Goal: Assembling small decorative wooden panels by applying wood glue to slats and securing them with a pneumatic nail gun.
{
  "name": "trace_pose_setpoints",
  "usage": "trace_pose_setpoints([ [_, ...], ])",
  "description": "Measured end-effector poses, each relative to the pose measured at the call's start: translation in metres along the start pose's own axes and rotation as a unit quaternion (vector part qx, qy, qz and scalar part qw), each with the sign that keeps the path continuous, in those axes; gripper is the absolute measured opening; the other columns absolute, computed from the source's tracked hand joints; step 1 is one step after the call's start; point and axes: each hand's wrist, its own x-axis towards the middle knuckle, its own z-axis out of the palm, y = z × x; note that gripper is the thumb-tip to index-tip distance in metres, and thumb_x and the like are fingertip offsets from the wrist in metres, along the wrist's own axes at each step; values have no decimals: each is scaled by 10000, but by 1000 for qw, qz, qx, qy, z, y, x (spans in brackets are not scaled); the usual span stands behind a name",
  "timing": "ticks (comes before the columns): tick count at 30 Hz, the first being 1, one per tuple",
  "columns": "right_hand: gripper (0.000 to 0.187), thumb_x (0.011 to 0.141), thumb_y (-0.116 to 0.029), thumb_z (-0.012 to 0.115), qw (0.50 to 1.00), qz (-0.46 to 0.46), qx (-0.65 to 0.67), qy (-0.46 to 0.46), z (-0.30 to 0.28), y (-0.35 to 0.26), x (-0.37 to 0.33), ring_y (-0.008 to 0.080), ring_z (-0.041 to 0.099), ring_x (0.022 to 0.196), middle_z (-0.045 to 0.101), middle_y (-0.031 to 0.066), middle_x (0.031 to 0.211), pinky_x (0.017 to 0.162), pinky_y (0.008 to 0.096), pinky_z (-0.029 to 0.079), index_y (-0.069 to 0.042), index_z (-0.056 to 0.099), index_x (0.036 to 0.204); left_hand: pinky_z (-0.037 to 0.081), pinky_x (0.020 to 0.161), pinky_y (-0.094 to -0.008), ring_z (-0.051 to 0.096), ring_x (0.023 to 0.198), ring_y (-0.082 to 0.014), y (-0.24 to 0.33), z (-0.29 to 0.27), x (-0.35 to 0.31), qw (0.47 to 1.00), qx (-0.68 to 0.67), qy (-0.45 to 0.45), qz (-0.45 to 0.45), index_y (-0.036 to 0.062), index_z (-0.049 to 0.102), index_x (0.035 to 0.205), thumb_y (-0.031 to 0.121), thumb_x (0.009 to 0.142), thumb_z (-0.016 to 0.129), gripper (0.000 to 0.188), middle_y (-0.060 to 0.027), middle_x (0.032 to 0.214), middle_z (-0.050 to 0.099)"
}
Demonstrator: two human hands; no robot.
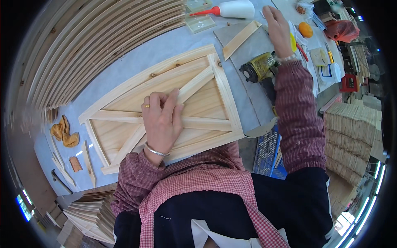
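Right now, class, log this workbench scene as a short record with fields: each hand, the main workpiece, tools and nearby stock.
left hand: flat on the wooden panel, fingers spread over its crossed slats
right hand: stretched to the far side of the bench, what it touches unclear
wooden panel: framed, lying flat on the grey bench
tools: yellow nail gun right of the panel; glue bottle at the far edge
stock: loose strip; stacked slats at right

Pale raw wood panel, matt; glossy plastic glue bottle.
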Motion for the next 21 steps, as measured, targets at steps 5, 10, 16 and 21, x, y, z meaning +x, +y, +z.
trace_pose_setpoints([
  [5,317,901,-234,543,994,28,107,-23,-24,-37,-77,86,522,812,587,28,909,728,223,421,19,571,1089,352,662,-369,454,776,-244,-3,8,1,999,48,12,1,54,602,1043,111,722,648,329,-81,825,452],
  [10,240,879,-161,562,984,64,113,-125,-19,-64,-167,97,519,763,568,42,870,686,229,427,-10,589,1063,356,655,-373,452,776,-244,-4,9,4,997,69,25,8,53,587,1037,119,720,645,329,-82,821,448],
  [16,209,849,-91,567,981,13,50,-187,-5,-86,-208,164,541,749,555,91,926,674,265,447,-4,586,1038,364,656,-366,459,781,-248,0,11,6,997,72,23,15,47,584,1018,112,707,648,325,-85,818,448],
  [21,223,819,-43,576,983,-8,29,-178,3,-83,-218,187,547,756,553,98,947,681,282,459,-12,584,1039,368,660,-364,465,786,-252,-3,9,4,996,78,25,30,34,581,1006,110,694,652,328,-90,821,450],
])
